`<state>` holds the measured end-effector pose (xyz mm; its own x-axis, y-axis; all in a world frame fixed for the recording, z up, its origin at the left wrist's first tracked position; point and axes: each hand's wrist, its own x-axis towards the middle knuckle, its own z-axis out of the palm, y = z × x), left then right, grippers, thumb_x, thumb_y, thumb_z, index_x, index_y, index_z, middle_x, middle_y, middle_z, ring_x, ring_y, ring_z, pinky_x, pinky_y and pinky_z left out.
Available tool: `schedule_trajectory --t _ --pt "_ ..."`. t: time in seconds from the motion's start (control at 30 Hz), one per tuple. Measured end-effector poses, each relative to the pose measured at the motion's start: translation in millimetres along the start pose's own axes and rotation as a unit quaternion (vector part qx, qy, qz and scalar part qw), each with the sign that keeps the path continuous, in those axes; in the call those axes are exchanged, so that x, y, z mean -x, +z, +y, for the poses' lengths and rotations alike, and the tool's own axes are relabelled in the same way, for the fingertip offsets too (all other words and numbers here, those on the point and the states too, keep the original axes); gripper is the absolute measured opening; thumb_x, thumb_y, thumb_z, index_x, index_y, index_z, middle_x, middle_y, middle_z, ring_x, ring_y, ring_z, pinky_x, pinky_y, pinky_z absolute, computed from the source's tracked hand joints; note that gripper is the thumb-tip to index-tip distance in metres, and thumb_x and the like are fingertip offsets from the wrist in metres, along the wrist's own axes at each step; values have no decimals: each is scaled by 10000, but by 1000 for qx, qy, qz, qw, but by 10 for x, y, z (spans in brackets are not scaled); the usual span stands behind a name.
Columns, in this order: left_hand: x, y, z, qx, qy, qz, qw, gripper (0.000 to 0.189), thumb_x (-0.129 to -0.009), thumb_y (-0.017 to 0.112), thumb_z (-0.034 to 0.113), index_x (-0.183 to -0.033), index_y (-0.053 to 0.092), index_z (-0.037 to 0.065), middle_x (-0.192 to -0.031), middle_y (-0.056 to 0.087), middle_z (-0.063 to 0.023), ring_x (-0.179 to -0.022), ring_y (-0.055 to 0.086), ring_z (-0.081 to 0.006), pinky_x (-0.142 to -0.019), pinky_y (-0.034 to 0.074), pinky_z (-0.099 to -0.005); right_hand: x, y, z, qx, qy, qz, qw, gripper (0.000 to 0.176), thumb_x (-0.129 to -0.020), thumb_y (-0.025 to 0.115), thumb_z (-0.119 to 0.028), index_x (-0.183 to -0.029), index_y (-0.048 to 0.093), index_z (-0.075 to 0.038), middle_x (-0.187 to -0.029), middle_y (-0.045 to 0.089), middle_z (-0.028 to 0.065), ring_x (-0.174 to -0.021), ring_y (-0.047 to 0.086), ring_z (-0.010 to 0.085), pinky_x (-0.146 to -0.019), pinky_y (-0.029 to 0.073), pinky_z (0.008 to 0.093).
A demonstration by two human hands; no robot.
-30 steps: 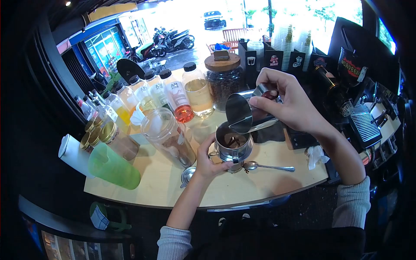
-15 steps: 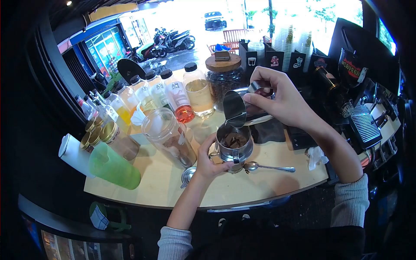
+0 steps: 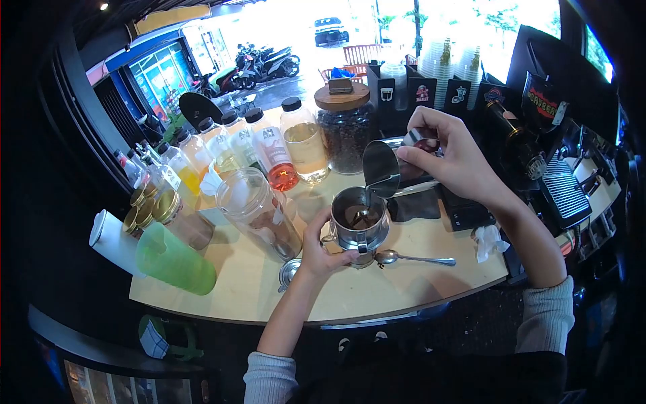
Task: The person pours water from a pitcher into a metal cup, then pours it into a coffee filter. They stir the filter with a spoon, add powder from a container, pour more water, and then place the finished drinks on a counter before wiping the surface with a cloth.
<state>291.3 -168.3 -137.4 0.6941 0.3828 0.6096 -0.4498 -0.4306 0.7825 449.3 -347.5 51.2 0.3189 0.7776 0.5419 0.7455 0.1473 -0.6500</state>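
**Q:** State of each hand?

**A:** The left hand (image 3: 317, 252) is closed around the cup (image 3: 359, 223), with the fingers wrapped on its 8 o'clock side. The right hand (image 3: 449, 161) is closed on the pitcher (image 3: 381, 168), with the fingertips clamped on its rear end. Neither hand shows a gap in its hold.

**Q:** Where is the cup?

**A:** It stands upright on the counter (image 3: 390, 296), just beside the spoon (image 3: 412, 258), which lies at its 5 o'clock. The jar (image 3: 259, 212) stands at its 9 o'clock, near but apart.

**Q:** What is the governing relation?

**A:** The pitcher's lip sits over the cup's mouth. The pitcher's long axis runs from 2 o'clock, in the right hand, down to 8 o'clock at the lip, and it is steeply tilted. The lip hangs above the cup's 1 o'clock rim. Whether the two touch cannot be told.

**Q:** Which hand is nearer the cup?

**A:** The left hand is, since it is in contact with the cup. From the right hand, the cup lies at 8 o'clock and lower.
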Motion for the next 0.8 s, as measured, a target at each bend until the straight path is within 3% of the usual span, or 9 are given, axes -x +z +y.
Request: schedule_trajectory --t 0.13,0.2,0.33,0.43,0.53,0.63,0.8 --pt "-11 12 15 7 4 1 1000 830 -528 831 404 -1181 537 -16 -1103 590 -116 -1071 552 -227 -956 393 -350 94 -68 4 -7 17 -6 1000 202 -806 654 -55 -776 457 -29 -642 416 -39 -603 381 14 -545 371 179" --pt "-14 23 31 13 2 3 1000 832 -529 832 411 -1179 538 -18 -1100 591 -115 -1070 552 -226 -956 392 -351 166 -82 4 -104 71 -5 992 186 -835 635 -67 -787 459 -33 -672 476 -37 -635 456 4 -572 420 166" --pt "-14 20 -3 21 10 5 1000 829 -534 830 424 -1167 541 -24 -1086 596 -110 -1046 565 -220 -944 403 -346 372 -144 284 -163 56 21 985 168 -845 627 -71 -801 467 -45 -703 520 -26 -654 512 13 -575 458 184" --pt "-19 24 11 19 15 5 1000 819 -538 829 429 -1157 543 -25 -1073 599 -104 -1029 572 -214 -933 410 -340 599 -87 435 -293 165 100 937 146 -844 614 -52 -804 475 -72 -715 548 -9 -644 540 36 -594 498 199" --pt "-20 33 43 27 10 3 1000 811 -542 827 431 -1152 543 -23 -1062 600 -98 -1024 573 -208 -927 413 -334 852 25 842 -328 216 125 911 150 -841 600 -39 -784 467 -77 -674 527 -14 -610 528 56 -575 477 200" --pt "-6 29 19 20 8 6 1000 808 -547 825 428 -1154 539 -22 -1062 599 -95 -1027 571 -205 -930 410 -332 1066 206 1218 -391 244 161 873 181 -833 577 -22 -731 445 -92 -629 484 -11 -569 487 73 -516 388 224" --pt "-16 42 70 26 6 4 1000 811 -552 826 414 -1167 529 -23 -1077 594 -98 -1046 563 -211 -942 402 -338 1216 403 1396 -412 252 181 857 189 -841 571 -46 -719 434 -95 -644 494 -5 -576 487 84 -554 389 229"
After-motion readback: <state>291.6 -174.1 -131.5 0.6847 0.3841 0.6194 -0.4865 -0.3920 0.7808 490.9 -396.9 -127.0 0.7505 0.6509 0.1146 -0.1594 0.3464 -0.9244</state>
